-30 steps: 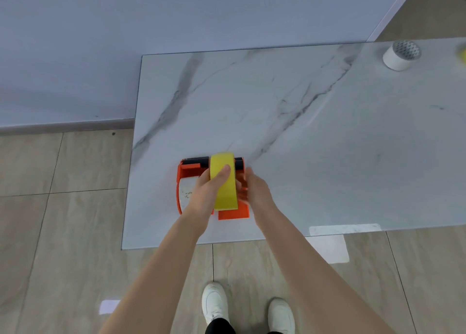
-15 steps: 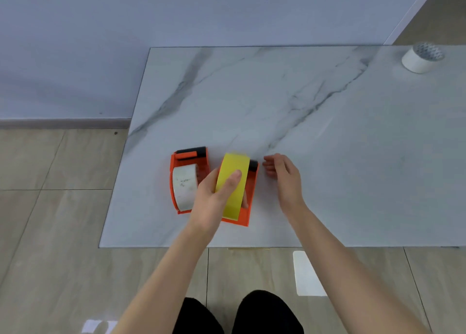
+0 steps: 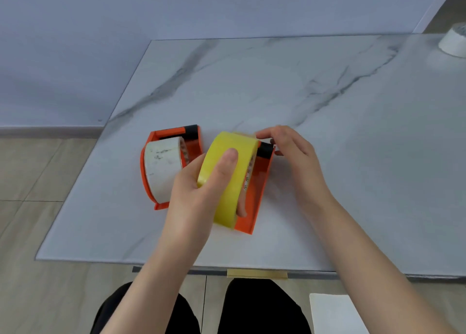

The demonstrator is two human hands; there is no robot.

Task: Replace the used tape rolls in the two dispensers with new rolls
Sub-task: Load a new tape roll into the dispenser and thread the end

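Two orange tape dispensers lie side by side near the front left of the marble table (image 3: pixel 327 132). The left dispenser (image 3: pixel 194 144) holds a white tape roll (image 3: pixel 162 167). The right dispenser (image 3: pixel 259 190) carries a yellow tape roll (image 3: pixel 239 154). My left hand (image 3: pixel 196 190) grips the yellow roll, thumb on top and fingers through its core. At the roll's far end, my right hand (image 3: pixel 292 154) pinches the yellow tape's end, next to the dispenser's black cutter (image 3: pixel 264 150).
Another white tape roll (image 3: pixel 454 42) stands at the far right edge of the table. A wall runs behind the table and tiled floor lies to its left. My legs are at the table's front edge.
The right hand has come in from beside the dispenser to the far end of the yellow roll. The left hand kept its grip on the roll. The camera moved closer.
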